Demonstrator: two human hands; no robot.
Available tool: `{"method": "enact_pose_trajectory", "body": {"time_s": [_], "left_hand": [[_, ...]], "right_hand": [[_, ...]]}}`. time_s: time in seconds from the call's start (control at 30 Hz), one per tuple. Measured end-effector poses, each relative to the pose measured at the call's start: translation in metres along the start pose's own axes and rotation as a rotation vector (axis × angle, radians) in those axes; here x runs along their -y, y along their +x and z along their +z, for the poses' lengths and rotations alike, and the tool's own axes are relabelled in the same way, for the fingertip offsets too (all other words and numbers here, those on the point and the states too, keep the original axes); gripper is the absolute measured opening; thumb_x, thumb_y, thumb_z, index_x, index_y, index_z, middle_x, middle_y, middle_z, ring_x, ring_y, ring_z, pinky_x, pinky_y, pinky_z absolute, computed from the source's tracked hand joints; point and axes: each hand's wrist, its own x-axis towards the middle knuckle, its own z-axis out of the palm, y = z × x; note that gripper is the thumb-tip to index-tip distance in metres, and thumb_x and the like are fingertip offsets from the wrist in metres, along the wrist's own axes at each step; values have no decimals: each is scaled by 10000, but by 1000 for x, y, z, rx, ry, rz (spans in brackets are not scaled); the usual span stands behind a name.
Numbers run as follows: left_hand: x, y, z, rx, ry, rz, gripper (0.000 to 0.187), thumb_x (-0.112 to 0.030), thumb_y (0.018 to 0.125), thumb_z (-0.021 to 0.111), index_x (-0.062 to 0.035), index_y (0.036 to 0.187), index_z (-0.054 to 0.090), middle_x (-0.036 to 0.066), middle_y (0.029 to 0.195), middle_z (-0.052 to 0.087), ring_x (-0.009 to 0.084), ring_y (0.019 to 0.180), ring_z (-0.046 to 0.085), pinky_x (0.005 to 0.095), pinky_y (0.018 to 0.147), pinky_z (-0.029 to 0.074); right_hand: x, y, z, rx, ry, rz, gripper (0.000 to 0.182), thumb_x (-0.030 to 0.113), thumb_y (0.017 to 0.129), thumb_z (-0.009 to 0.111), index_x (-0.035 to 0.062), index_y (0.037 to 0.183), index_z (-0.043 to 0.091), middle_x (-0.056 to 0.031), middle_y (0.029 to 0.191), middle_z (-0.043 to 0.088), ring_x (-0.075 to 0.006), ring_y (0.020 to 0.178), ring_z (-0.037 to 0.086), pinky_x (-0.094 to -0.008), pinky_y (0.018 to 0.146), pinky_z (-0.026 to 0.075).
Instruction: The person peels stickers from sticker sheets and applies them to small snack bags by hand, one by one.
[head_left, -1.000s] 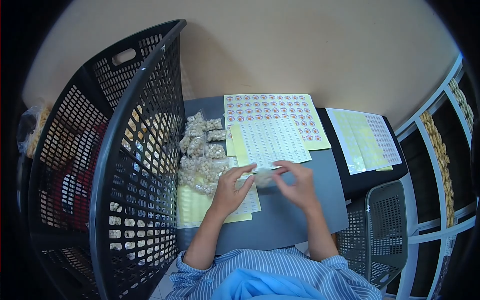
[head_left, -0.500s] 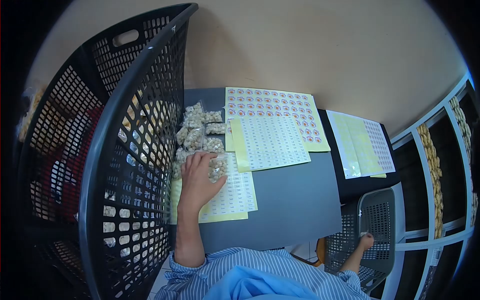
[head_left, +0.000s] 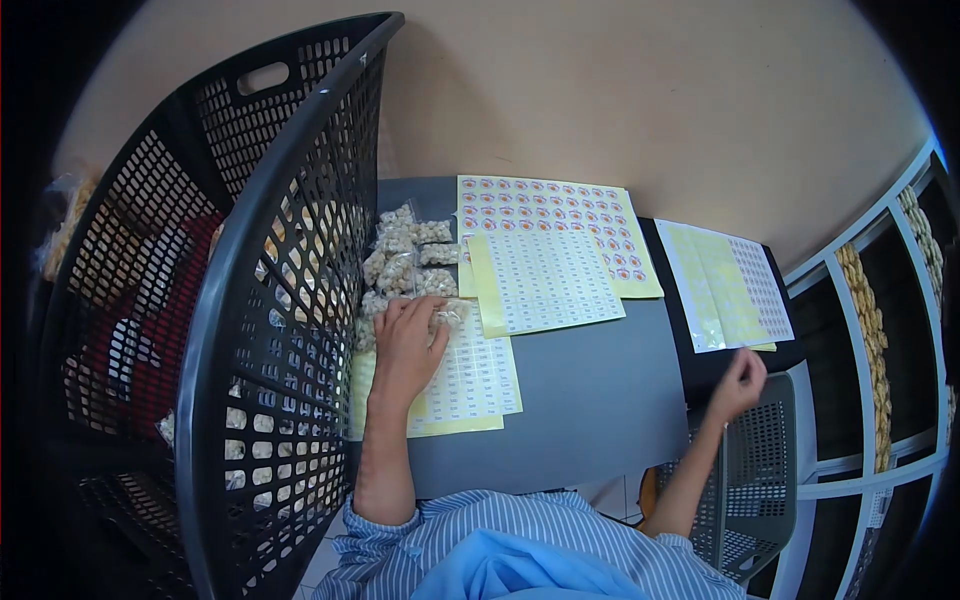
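My left hand (head_left: 405, 345) rests over the sheet of small labels (head_left: 460, 385) at the left of the grey table. Its fingers and thumb curve around a small clear bag of pale round snacks (head_left: 450, 314). Just beyond it, several similar snack bags (head_left: 400, 245) are heaped against the big basket. My right hand (head_left: 738, 383) is raised over the far rim of the grey basket (head_left: 765, 470) at the lower right, near the black surface. Its fingers are curled together; whatever is in them, if anything, is hidden.
A tall black perforated basket (head_left: 300, 240) with bagged goods stands at the left. Overlapping sticker sheets (head_left: 550, 280) lie mid-table, with more sheets (head_left: 725, 290) on the black surface (head_left: 668, 365). A metal rack (head_left: 845, 330) holding packed goods stands at the right.
My right hand has risen out of the lower right basket, up towards the sheets on the black surface. My left hand stays at the small snack bag, its fingers drawn a little closer together.
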Motion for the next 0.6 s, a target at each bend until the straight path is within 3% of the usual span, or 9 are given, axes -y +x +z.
{"method": "enact_pose_trajectory", "body": {"time_s": [0.07, 0.13, 0.2, 0.27, 0.3, 0.37, 0.47, 0.53, 0.6], "left_hand": [[3, 1, -1, 16, -21, 8, 231, -115, 750, 599, -68, 972, 557, 60, 957, 582, 234, 978, 464, 358, 854, 305], [5, 1, -3, 33, -44, 12, 177, -119, 768, 582, -69, 937, 563, 61, 942, 588, 231, 951, 484, 355, 838, 315], [5, 2, -5, 2, -172, -25, 141, -90, 771, 573, -68, 909, 559, 68, 949, 583, 238, 942, 505, 361, 833, 341], [3, 5, -6, -73, -259, 48, 142, -76, 763, 581, -66, 903, 562, 68, 953, 580, 241, 947, 510, 365, 834, 354], [2, 7, -7, -139, -349, 119, 144, -63, 755, 590, -65, 897, 566, 68, 956, 576, 245, 952, 515, 368, 834, 368], [-6, 5, -7, -135, -273, 213, 168, -29, 734, 601, -59, 896, 565, 74, 974, 573, 242, 967, 519, 362, 850, 371], [-16, 5, 1, -112, -201, 353, 228, -27, 678, 658, -65, 886, 573, 82, 978, 567, 243, 961, 525, 363, 839, 393], [-25, 4, 1, -46, -310, 427, 347, -73, 643, 703, -65, 958, 556, 104, 988, 532, 261, 947, 505, 364, 822, 403], [-32, -1, 11, -108, -403, 350, 462, -117, 640, 724, -63, 1050, 516, 100, 1013, 492, 231, 951, 483, 331, 803, 407]], "right_hand": [[93, -8, 34, 219, 161, -100, 85, -17, 692, 653, 5, 762, 610, -80, 841, 592, -181, 790, 559, -298, 733, 450], [148, -33, 64, 592, 464, 41, 169, 2, 691, 658, 10, 850, 601, -79, 847, 590, -156, 768, 571, -273, 675, 471], [190, -57, 83, 1112, 513, 275, 252, 141, 767, 641, -2, 966, 584, -95, 867, 598, -141, 697, 596, -256, 589, 482], [208, -75, 104, 1479, 642, 536, 273, 204, 816, 603, -10, 984, 580, -101, 865, 603, -140, 734, 598, -248, 611, 484], [215, -82, 108, 1477, 650, 534, 273, 204, 816, 603, -10, 984, 580, -101, 865, 603, -140, 734, 598, -248, 611, 484], [224, -89, 114, 1387, 1013, 782, 236, 184, 840, 577, -14, 969, 582, -87, 859, 608, -131, 755, 590, -243, 637, 486], [215, -94, 119, 1263, 1042, 664, 181, 126, 843, 566, -10, 960, 584, -67, 876, 605, -119, 782, 582, -238, 662, 486], [209, -95, 116, 1274, 1062, 635, 165, 105, 837, 568, -11, 953, 584, -63, 878, 602, -113, 782, 579, -236, 662, 487], [206, -95, 114, 1286, 1079, 609, 150, 85, 831, 571, -11, 946, 585, -58, 879, 599, -107, 782, 576, -235, 661, 487]]}}
